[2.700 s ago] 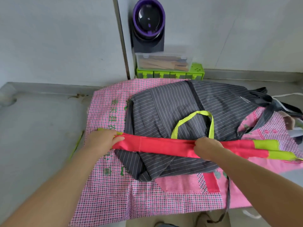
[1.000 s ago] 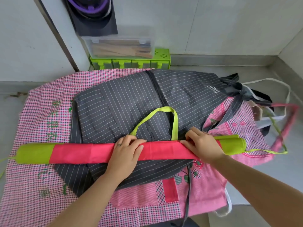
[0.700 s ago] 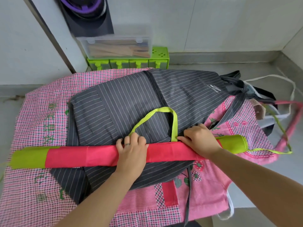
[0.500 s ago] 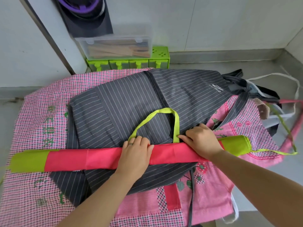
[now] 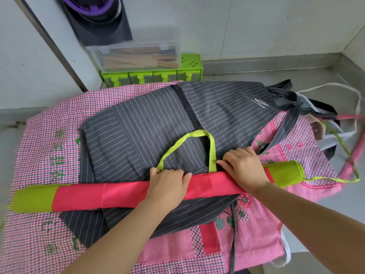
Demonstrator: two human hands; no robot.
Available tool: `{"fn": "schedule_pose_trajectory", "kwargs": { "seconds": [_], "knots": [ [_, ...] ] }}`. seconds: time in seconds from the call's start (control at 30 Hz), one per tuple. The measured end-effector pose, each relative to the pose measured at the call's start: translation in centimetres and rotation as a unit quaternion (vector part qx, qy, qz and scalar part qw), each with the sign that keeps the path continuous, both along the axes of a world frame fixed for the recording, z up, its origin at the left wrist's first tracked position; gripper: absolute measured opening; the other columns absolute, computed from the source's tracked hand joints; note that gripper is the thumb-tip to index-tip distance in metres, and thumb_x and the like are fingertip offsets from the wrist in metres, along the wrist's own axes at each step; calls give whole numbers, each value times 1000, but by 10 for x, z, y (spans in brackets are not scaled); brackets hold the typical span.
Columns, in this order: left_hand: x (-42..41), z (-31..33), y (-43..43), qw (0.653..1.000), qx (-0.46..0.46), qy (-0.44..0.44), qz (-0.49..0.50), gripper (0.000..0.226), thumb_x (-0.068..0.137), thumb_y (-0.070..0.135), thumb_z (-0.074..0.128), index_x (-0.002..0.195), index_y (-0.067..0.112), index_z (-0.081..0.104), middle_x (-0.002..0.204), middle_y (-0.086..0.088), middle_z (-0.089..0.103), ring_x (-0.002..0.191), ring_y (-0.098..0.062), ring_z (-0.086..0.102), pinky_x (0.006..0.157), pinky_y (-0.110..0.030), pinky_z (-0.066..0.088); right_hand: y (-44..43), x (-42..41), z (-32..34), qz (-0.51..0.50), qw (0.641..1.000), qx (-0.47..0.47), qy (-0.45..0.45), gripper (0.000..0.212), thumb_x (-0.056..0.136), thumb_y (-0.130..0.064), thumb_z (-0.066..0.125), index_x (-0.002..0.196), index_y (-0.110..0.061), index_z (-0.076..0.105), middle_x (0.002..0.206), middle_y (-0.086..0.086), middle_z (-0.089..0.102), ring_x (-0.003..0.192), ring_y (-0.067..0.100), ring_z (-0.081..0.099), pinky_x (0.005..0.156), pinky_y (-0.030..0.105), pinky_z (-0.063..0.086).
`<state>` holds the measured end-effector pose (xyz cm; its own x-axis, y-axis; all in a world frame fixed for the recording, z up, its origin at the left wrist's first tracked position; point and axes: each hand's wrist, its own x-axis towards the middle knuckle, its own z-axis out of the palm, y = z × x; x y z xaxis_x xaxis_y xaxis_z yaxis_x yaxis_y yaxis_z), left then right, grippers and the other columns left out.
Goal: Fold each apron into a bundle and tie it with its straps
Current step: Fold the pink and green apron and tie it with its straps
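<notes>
Red apron strip, lime ends, across grey striped apron on pink checked apron | left hand: fingers together, curled over strip's far edge | right hand: fingers together, straightish, pressing strip beside lime loop

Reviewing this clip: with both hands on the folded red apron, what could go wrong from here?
1. The lime neck loop sticks out of the red apron and may end up outside the bundle.
2. Its lime strap trails into other straps on the right and could snag.
</notes>
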<state>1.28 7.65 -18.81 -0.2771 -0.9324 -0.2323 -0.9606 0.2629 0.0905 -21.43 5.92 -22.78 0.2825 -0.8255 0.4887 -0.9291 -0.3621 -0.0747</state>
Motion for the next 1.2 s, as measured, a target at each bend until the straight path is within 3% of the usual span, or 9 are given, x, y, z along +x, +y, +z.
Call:
{"fn": "schedule_pose_trajectory", "kwargs": {
  "seconds": [0.1,0.2,0.33,0.57,0.63,0.73,0.9,1.07,1.2],
  "knots": [
    [0,1,-2,999,21,40,11,43,102,44,18,77,25,48,76,9,55,84,-14,56,88,-37,25,9,29,17,70,996,-8,-61,36,97,-39,42,83,-16,65,78,-2,61,73,20,53,70,33,35],
    [4,2,-3,994,54,90,28,39,103,38,21,81,27,52,77,12,51,91,-13,56,90,-35,25,15,67,23,183,969,143,-79,45,100,-44,29,105,-16,64,93,-4,63,86,15,51,82,30,38],
    [12,13,1,968,95,220,74,37,104,34,28,87,21,58,75,14,55,76,1,49,101,-35,29,11,78,20,156,956,229,-95,54,97,-52,19,88,-19,60,79,-12,54,79,13,46,84,34,37],
    [3,105,6,802,105,568,150,42,101,36,36,73,9,53,63,8,50,59,-3,47,62,-22,42,18,92,100,152,855,257,-424,36,98,-34,38,66,-18,43,60,-5,39,53,5,36,53,19,34],
    [-4,134,4,737,67,651,170,40,98,42,44,73,12,53,64,8,52,61,-4,50,68,-21,44,16,105,138,136,835,214,-488,39,98,-35,37,66,-13,43,60,-3,40,55,5,37,54,21,35],
    [-12,174,-8,645,35,745,165,45,78,59,59,83,15,60,86,-11,56,85,-19,57,86,-42,46,8,122,191,127,798,145,-571,42,98,-40,36,67,-13,45,60,-1,42,57,10,39,56,28,36],
    [-15,250,-19,596,-84,795,72,18,83,42,48,83,29,59,65,13,44,63,-7,43,68,-25,38,9,141,260,120,768,54,-626,42,103,-30,31,64,-17,39,56,-10,37,55,7,34,55,26,34],
    [-4,315,-16,551,-66,832,33,17,86,37,49,86,30,64,81,6,53,79,-13,52,82,-39,42,17,153,327,142,787,-16,-601,41,104,-22,29,69,-4,40,63,-2,39,58,5,36,58,19,35],
    [8,362,-10,465,-22,885,14,23,99,27,45,84,19,61,63,5,34,57,-11,34,62,-28,34,24,156,365,204,813,5,-545,24,92,-20,37,83,1,47,74,1,44,65,1,39,63,14,36]
  ]
}}
